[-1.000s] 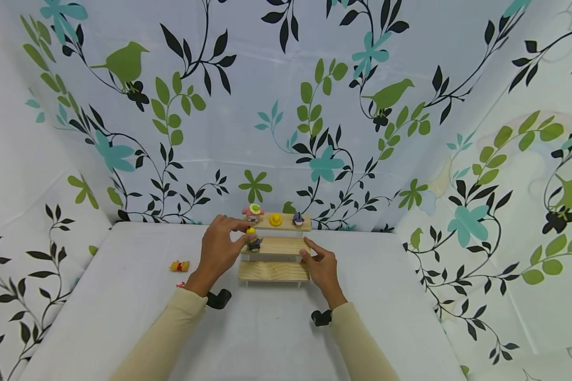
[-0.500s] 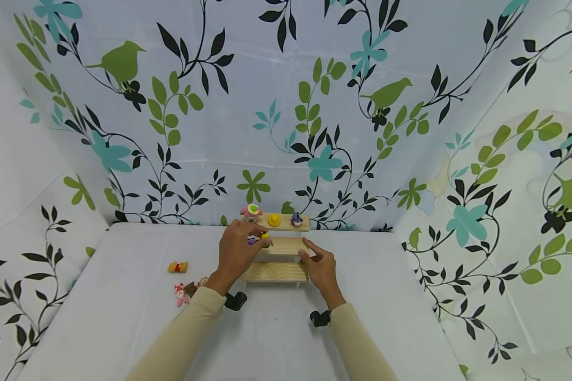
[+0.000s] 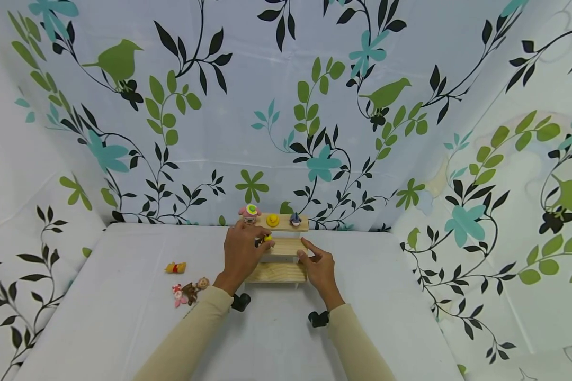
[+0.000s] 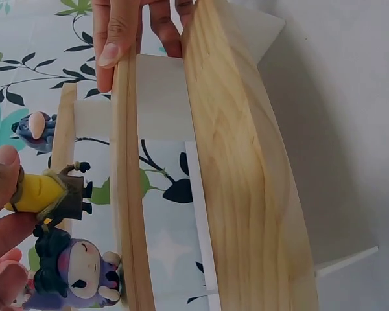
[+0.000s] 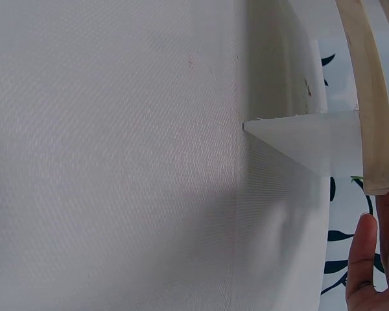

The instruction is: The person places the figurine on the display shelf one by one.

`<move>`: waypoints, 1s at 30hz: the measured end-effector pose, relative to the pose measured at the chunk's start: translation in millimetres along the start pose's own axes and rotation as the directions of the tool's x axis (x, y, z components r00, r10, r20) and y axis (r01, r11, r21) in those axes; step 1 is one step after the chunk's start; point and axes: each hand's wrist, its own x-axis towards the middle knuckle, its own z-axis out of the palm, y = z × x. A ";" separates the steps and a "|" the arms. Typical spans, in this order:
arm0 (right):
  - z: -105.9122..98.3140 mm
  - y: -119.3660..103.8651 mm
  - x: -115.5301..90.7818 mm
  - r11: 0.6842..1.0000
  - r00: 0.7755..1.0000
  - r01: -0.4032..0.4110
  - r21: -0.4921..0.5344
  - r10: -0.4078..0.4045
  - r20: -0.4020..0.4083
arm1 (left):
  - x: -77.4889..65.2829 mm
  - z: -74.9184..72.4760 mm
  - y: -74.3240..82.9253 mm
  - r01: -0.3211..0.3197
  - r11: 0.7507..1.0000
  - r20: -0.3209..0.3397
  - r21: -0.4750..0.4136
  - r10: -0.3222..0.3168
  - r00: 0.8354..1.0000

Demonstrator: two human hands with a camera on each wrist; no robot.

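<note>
My left hand [image 3: 242, 253] pinches a small yellow figurine [image 4: 42, 194] with black hands and feet, just above the middle tier of a three-tier wooden display shelf [image 3: 278, 272]. Tilted sideways in the left wrist view, that figurine hangs beside a purple figurine [image 4: 84, 265] with a dark hood, which stands on the middle board. At the right end of that board, my right hand [image 3: 320, 269] grips the edge with thumb and fingers. Along the top tier stand a pink figurine [image 3: 250, 212], a yellow duck [image 3: 273, 220] and a blue donkey figurine [image 3: 295, 219].
On the white table [image 3: 138, 328], left of the shelf, lies a yellow bear figurine in red [image 3: 175, 268]. Closer to my left sleeve are a pink figurine [image 3: 178, 295], a brown one [image 3: 190, 292] and one with a tan face [image 3: 203, 283]. Patterned cloth hangs behind.
My left hand has carried the yellow figurine rightward, past the purple figurine, over the middle tier. Several figurines on the table have come into view beside the left sleeve. My right hand stays put.
</note>
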 end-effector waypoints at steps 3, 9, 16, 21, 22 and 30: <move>0.9 -0.3 0.0 1.000 1.000 -0.006 0.006 0.006 -0.004 | 0.5 -2.0 0.7 -0.006 1.000 0.002 0.004 0.006 1.000; 1.7 0.6 0.9 1.000 1.000 0.011 0.012 -0.011 -0.003 | 1.7 -6.3 0.7 -0.014 1.000 -0.009 0.004 0.014 1.000; 2.0 3.7 1.5 1.000 1.000 0.010 0.006 -0.010 -0.003 | 5.2 -1.6 3.7 -0.038 0.999 0.004 -0.016 0.038 0.999; 2.2 4.6 0.5 1.000 1.000 -0.019 -0.006 0.019 0.003 | 6.5 6.7 5.1 -0.014 1.000 0.050 0.018 0.013 0.999; 2.2 4.8 0.3 1.000 1.000 -0.025 -0.008 0.025 0.004 | 6.2 7.8 5.5 -0.008 1.000 0.058 0.025 0.007 0.998; 1.1 2.3 1.4 1.000 1.000 -0.010 -0.006 0.010 -0.004 | 5.3 10.6 8.1 -0.015 0.997 0.055 0.076 0.010 0.998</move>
